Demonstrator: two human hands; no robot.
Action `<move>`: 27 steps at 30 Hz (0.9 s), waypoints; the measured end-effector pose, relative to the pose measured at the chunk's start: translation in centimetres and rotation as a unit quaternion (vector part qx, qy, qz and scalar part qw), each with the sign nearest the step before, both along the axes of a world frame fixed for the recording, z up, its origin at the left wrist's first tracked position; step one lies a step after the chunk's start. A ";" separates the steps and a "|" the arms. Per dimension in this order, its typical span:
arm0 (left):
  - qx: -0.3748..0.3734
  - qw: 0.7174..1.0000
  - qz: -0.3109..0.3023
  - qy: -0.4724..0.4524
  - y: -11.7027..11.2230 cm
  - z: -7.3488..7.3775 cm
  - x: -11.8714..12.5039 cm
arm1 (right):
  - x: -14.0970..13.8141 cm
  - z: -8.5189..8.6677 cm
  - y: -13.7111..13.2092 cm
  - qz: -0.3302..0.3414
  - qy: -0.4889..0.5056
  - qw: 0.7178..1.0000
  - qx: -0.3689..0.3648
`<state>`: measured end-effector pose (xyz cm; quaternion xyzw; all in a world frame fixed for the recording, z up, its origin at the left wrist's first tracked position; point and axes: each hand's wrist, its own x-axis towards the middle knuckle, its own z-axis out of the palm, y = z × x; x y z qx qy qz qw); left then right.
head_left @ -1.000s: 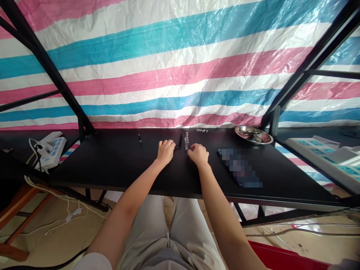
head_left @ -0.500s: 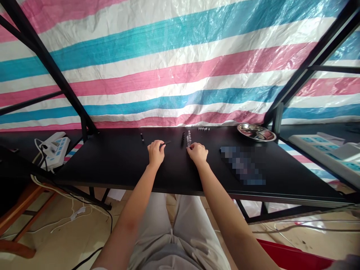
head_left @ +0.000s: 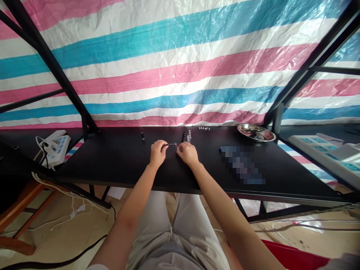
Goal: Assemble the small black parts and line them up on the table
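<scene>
Both hands are working close together just above the black table (head_left: 118, 165); the left hand (head_left: 157, 153) is pinching a thin dark rod (head_left: 168, 144), holding it level with its tip pointing right; the right hand (head_left: 188, 153), fingers curled, is gripping a small clear piece (head_left: 177, 146) at that tip. Judged step: mating the two parts; the next move is calling for fine alignment. Actual contact is proving too small to confirm; the right fingers are hiding most of the piece; a blurred patch (head_left: 243, 165) is masking something near the steel dish (head_left: 255, 132).

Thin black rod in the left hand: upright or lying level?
Roughly level. The thin black rod runs sideways from the left hand fingertips to the right hand, which meets its pale tip.
</scene>
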<state>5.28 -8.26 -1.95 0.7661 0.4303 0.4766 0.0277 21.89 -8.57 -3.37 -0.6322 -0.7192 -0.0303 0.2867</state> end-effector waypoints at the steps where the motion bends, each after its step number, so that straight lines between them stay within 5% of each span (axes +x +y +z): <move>1: 0.001 1.000 0.000 0.001 0.0 0.0 0.0 | 0.0 0.0 0.0 0.005 -0.004 1.000 0.003; 15: 0.013 1.000 0.003 0.004 -0.2 0.1 0.0 | -0.3 0.1 -0.3 0.025 -0.037 0.999 0.016; 27: 0.047 0.996 -0.075 0.034 -0.3 0.0 0.3 | -0.5 0.0 -0.5 0.051 -0.048 0.997 0.036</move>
